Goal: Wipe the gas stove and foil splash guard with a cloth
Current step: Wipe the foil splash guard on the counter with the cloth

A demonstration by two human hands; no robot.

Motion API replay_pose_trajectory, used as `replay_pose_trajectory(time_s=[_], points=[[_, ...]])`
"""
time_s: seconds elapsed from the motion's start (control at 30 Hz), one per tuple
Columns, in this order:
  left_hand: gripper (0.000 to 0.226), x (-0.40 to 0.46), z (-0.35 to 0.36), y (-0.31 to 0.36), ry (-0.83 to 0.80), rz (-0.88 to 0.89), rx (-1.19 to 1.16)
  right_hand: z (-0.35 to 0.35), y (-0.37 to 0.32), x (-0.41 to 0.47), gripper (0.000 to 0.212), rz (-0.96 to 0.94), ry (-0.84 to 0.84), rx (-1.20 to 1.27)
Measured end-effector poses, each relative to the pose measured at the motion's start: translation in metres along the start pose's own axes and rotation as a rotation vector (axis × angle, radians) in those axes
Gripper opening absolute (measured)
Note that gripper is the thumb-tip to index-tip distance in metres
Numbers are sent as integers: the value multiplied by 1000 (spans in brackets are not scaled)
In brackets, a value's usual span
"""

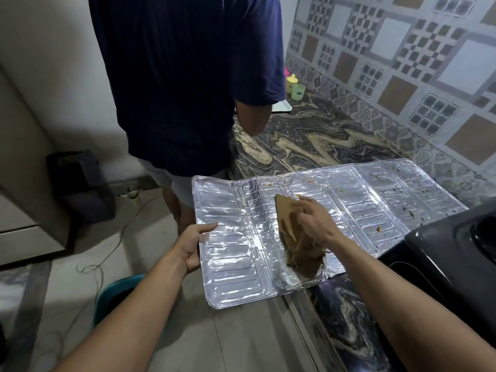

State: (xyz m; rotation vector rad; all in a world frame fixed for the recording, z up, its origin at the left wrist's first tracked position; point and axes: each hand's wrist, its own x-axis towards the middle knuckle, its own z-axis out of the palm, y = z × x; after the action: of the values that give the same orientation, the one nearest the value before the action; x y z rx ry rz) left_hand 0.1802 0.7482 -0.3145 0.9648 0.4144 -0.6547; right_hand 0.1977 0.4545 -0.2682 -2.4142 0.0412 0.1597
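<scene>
The silver foil splash guard (349, 205) lies unfolded flat on the marbled counter, its left panels hanging out past the counter edge. My left hand (194, 244) grips the guard's left edge, thumb on top and fingers beneath. My right hand (315, 220) presses a brown cloth (291, 237) onto the guard's middle panel. Brown food specks dot the right-hand panels. The black gas stove (442, 253) sits at the right, its corner resting over the guard's right end.
A person in a dark blue shirt (182, 76) stands close at the counter just beyond the guard. A yellow and a green cup (295, 87) and a white tray (281, 106) sit at the counter's far end. A teal bucket (115, 296) and cables lie on the floor.
</scene>
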Motion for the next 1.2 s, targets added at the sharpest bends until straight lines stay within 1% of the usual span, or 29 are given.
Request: replay_pose_trajectory(time_s=[0.03, 0.07, 0.1, 0.13, 0.2, 0.27, 0.37, 0.47, 0.53, 0.57, 0.63, 0.73, 0.77, 0.8, 0.9, 0.93, 0.97, 1.0, 1.1, 1.13, 1.2], points=[[30, 1, -1, 0, 4, 14, -21, 8, 6, 5, 63, -22, 9, -222], [31, 3, -2, 1, 14, 24, -32, 19, 13, 9, 64, -34, -22, -393], [32, 4, -3, 0, 31, 33, -28, 30, 21, 10, 67, -33, -61, -502], [31, 6, -3, 0, 54, 43, -12, 41, 27, 9, 71, -37, -70, -565], [28, 8, -4, 0, 93, 66, 16, 56, 38, 5, 76, -56, -18, -617], [27, 9, -4, 1, 100, 84, 31, 59, 42, 5, 73, -61, 13, -611], [27, 9, -3, 3, 124, 87, 22, 59, 44, 7, 59, -90, 46, -588], [36, 9, 0, 1, 145, 86, -6, 58, 46, 5, 50, -211, 98, -536], [42, 10, -1, -2, 172, 77, -8, 60, 42, 3, 51, -366, 70, -478], [42, 10, -3, -4, 193, 78, -14, 63, 38, 4, 56, -432, 41, -450], [40, 9, -6, -7, 222, 79, -35, 74, 30, 6, 63, -512, -22, -428], [41, 4, -9, -8, 198, 75, -64, 91, 22, 10, 52, -603, -61, -443], [43, 3, -10, -8, 188, 78, -71, 93, 21, 15, 49, -596, -41, -438], [46, 2, -10, -8, 179, 78, -81, 92, 20, 21, 49, -546, 3, -424], [49, 0, -5, -10, 140, 63, -106, 82, 14, 47, 51, -234, 194, -387], [48, 1, -4, -11, 127, 60, -112, 79, 10, 56, 54, -142, 200, -401], [47, 3, -4, -12, 118, 60, -117, 77, 5, 65, 55, -99, 177, -425], [44, 4, -5, -13, 117, 63, -122, 78, 0, 72, 56, -112, 142, -460], [34, 7, -11, -9, 109, 55, -114, 88, -9, 82, 55, -308, 3, -526], [31, 7, -11, -6, 94, 40, -112, 91, -8, 81, 55, -353, -13, -515], [25, 9, -15, 5, 85, 31, -111, 94, -5, 81, 59, -376, 18, -505]])
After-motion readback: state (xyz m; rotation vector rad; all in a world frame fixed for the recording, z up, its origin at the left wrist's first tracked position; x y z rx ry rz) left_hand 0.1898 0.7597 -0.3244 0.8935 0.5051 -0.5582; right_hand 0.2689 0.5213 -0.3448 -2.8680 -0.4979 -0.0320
